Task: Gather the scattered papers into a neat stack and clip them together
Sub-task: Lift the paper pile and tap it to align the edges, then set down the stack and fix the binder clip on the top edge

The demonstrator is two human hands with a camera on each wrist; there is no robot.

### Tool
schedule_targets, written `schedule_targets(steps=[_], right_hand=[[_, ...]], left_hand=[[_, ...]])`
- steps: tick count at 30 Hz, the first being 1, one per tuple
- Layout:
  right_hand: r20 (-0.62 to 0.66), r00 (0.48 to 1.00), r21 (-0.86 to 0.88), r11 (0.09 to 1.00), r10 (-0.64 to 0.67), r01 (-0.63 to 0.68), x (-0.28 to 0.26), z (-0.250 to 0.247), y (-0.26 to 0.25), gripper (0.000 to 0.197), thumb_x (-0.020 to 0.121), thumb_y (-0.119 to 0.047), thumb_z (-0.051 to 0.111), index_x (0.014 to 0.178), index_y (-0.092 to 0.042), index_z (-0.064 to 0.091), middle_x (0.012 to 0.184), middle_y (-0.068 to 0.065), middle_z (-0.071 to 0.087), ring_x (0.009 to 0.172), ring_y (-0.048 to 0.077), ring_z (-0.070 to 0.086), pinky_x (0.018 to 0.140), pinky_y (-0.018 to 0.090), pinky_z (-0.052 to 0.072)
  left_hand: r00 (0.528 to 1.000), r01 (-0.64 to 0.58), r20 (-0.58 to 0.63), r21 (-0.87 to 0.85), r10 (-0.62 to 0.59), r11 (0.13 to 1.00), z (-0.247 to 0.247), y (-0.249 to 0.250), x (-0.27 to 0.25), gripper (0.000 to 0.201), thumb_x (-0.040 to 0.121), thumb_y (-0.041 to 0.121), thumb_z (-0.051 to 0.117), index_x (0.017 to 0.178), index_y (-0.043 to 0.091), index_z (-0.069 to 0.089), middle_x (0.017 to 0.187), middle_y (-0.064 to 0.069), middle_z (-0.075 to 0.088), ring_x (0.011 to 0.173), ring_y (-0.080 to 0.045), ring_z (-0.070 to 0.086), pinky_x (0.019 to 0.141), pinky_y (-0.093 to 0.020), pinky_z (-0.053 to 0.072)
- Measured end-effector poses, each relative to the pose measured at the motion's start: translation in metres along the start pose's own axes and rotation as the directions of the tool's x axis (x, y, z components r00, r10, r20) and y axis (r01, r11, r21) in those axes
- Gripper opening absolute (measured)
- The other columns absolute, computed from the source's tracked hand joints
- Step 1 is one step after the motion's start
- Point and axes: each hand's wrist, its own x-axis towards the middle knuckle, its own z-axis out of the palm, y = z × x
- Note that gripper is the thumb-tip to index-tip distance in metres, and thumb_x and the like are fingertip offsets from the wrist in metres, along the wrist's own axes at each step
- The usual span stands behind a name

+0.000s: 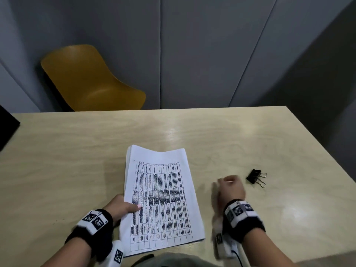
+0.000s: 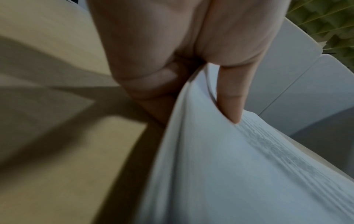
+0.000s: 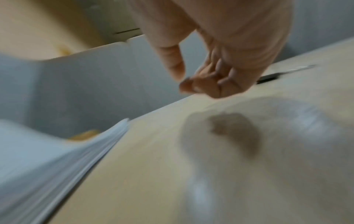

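Observation:
A stack of white papers (image 1: 161, 199) with a printed table on top lies in the middle of the wooden table (image 1: 77, 151), its left side lifted a little. My left hand (image 1: 133, 207) grips the stack's left edge, thumb on the top sheet and fingers underneath. The left wrist view shows the thumb (image 2: 231, 106) pressing on the papers (image 2: 229, 174). My right hand (image 1: 230, 186) hovers blurred over the table, right of the stack, with fingers curled and nothing held. A black binder clip (image 1: 255, 177) lies just beyond it, to the right. The right wrist view shows the curled fingers (image 3: 201, 84), with the clip (image 3: 268, 78) behind.
A yellow chair (image 1: 90, 79) stands behind the table's far edge, in front of grey wall panels. A black object (image 1: 7, 128) pokes in at the table's left edge. The table's right corner is near the clip.

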Motion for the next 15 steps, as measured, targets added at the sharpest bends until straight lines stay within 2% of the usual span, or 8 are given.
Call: schedule_targets(steps=[1,3,4,6,8,11,13,15], right_hand=[[-0.141,0.988,0.114,0.992,0.063,-0.047,0.012,-0.013,-0.002,0.015,0.081,-0.023,0.06,0.089,-0.012,0.055,0.099,0.017,0.067,0.095,0.035,0.062,0.085,0.035,0.049],[-0.275,0.934,0.279,0.949,0.228,-0.15,0.032,-0.038,-0.006,0.025,0.085,-0.024,0.056,0.103,-0.008,0.05,0.109,0.022,0.061,0.102,0.037,0.058,0.085,0.035,0.042],[-0.289,0.91,0.319,0.926,0.298,-0.202,0.042,-0.048,-0.004,0.031,0.086,-0.027,0.055,0.107,-0.006,0.046,0.114,0.024,0.059,0.105,0.037,0.057,0.085,0.035,0.041],[-0.261,0.894,0.318,0.907,0.364,-0.277,0.057,-0.059,-0.002,0.045,0.086,-0.033,0.056,0.116,-0.001,0.045,0.119,0.025,0.058,0.107,0.036,0.057,0.085,0.034,0.039],[-0.235,0.911,0.296,0.917,0.34,-0.266,0.068,-0.064,0.001,0.043,0.084,-0.033,0.057,0.115,-0.002,0.052,0.115,0.023,0.062,0.102,0.035,0.06,0.082,0.033,0.041],[-0.238,0.93,0.263,0.94,0.281,-0.216,0.07,-0.064,0.002,0.026,0.08,-0.02,0.057,0.103,-0.007,0.062,0.103,0.021,0.067,0.096,0.035,0.063,0.083,0.036,0.048],[-0.207,0.949,0.258,0.949,0.237,-0.18,0.06,-0.055,-0.002,0.022,0.081,-0.017,0.056,0.099,-0.006,0.062,0.093,0.02,0.065,0.09,0.035,0.061,0.079,0.035,0.047],[-0.116,0.974,0.287,0.945,0.197,-0.157,0.039,-0.038,-0.009,0.017,0.083,-0.016,0.059,0.09,-0.002,0.063,0.081,0.018,0.063,0.077,0.03,0.059,0.069,0.031,0.045]], left_hand=[[1.0,0.003,-0.009,0.003,-0.003,1.0,0.001,0.003,-0.003,0.063,0.055,0.015,0.084,0.111,-0.003,0.06,0.106,-0.019,0.07,0.099,-0.035,0.065,0.099,-0.052,0.044],[1.0,-0.011,-0.01,0.007,0.011,1.0,0.002,0.002,-0.003,0.064,0.056,0.017,0.085,0.111,-0.002,0.06,0.106,-0.018,0.07,0.1,-0.035,0.065,0.099,-0.053,0.043],[1.0,-0.016,-0.002,0.018,0.016,1.0,0.004,0.004,-0.005,0.061,0.058,0.016,0.084,0.112,-0.002,0.06,0.107,-0.018,0.07,0.101,-0.035,0.064,0.1,-0.053,0.043],[1.0,-0.023,-0.009,0.04,0.023,0.999,0.006,0.007,-0.009,0.048,0.069,0.006,0.077,0.113,-0.004,0.059,0.108,-0.02,0.068,0.101,-0.035,0.064,0.101,-0.052,0.042],[0.999,-0.041,-0.025,0.053,0.042,0.998,0.009,0.009,-0.013,0.042,0.075,0.001,0.072,0.114,-0.005,0.059,0.109,-0.021,0.068,0.101,-0.034,0.064,0.101,-0.048,0.042],[0.998,-0.064,-0.01,0.062,0.065,0.996,0.011,0.01,-0.017,0.039,0.077,0.005,0.07,0.114,-0.001,0.059,0.111,-0.014,0.067,0.102,-0.03,0.063,0.102,-0.045,0.04],[0.998,-0.068,-0.009,0.044,0.068,0.997,0.013,0.012,-0.021,0.036,0.079,0.006,0.068,0.114,0.004,0.057,0.107,-0.009,0.064,0.102,-0.028,0.06,0.1,-0.04,0.038],[0.997,-0.071,-0.019,0.025,0.071,0.997,0.015,0.013,-0.021,0.039,0.08,0.006,0.068,0.117,0.001,0.056,0.107,-0.012,0.064,0.103,-0.027,0.059,0.098,-0.038,0.039]])
